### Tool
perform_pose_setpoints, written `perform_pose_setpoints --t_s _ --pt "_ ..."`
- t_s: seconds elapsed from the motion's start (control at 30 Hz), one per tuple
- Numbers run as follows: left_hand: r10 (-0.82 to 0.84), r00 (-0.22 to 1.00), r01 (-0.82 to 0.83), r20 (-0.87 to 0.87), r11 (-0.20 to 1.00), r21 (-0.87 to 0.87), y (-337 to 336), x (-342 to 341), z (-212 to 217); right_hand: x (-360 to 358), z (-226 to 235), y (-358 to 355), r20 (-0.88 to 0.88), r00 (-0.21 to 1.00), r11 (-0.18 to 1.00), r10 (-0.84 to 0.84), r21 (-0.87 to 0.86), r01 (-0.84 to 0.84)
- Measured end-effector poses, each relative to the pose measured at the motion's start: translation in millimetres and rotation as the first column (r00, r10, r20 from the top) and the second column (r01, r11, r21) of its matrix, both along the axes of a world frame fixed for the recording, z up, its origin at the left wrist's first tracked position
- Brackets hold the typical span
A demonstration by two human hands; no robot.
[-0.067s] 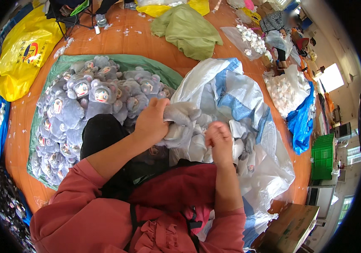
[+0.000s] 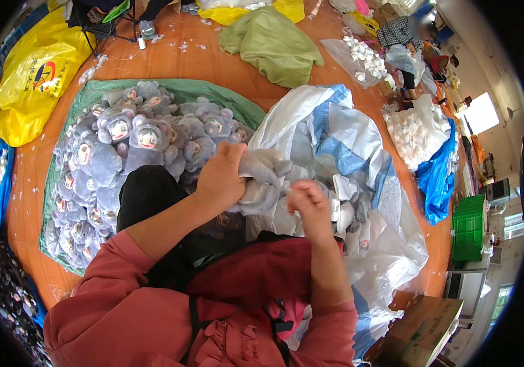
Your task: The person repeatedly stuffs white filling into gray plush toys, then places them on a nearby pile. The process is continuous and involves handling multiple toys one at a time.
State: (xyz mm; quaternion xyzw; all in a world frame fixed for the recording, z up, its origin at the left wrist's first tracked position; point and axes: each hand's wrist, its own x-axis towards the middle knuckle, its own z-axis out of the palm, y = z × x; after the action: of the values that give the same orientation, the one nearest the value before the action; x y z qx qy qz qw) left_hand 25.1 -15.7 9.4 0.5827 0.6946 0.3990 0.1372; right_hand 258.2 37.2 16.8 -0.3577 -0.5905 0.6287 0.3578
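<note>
Hardly any shift from a moment ago: both hands in much the same place over the lap, working the same grey soft toy; handling of that one piece plainly still under way, not finished

Left hand (image 2: 222, 177) closed around the grey soft toy (image 2: 268, 168), grip tight on its body, toy held just above the knees and right at the mouth of the white and blue sack (image 2: 347, 140). Right hand (image 2: 308, 205) curled narrow, fingertips pinching at the toy's lower edge; whether anything small sits inside that pinch, cannot tell

To the left, a heap of grey soft toys (image 2: 121, 153) piled on a green sheet (image 2: 213, 95) on the orange floor (image 2: 170, 55). Further left, a yellow bag (image 2: 36, 79) with a round coloured emblem on its face, crumpled. Beyond, an olive green cloth (image 2: 271, 43) lying loose. Upper right, clear bags of white stuffing (image 2: 418, 131), one resting on a blue sack (image 2: 436, 180). Far right, a green crate (image 2: 470, 226); lower right, a brown cardboard box (image 2: 424, 333), flaps open
</note>
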Motion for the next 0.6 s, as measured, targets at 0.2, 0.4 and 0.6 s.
perform_pose_setpoints --t_s 0.2,0.4,0.6 --pt "-0.125 0.992 0.123 -0.004 0.983 -0.134 -5 11 3 -36 -9 -18 0.395 0.914 0.948 -0.093 0.315 -0.04" --pt "-0.286 0.952 0.29 0.104 0.957 -0.025 -11 19 -4 -24 -40 -1 0.414 0.895 0.939 -0.164 0.343 0.014" --pt "-0.234 0.838 0.394 0.493 0.884 -0.251 -2 7 6 -10 -16 7 0.448 0.879 0.978 -0.164 0.189 0.086"
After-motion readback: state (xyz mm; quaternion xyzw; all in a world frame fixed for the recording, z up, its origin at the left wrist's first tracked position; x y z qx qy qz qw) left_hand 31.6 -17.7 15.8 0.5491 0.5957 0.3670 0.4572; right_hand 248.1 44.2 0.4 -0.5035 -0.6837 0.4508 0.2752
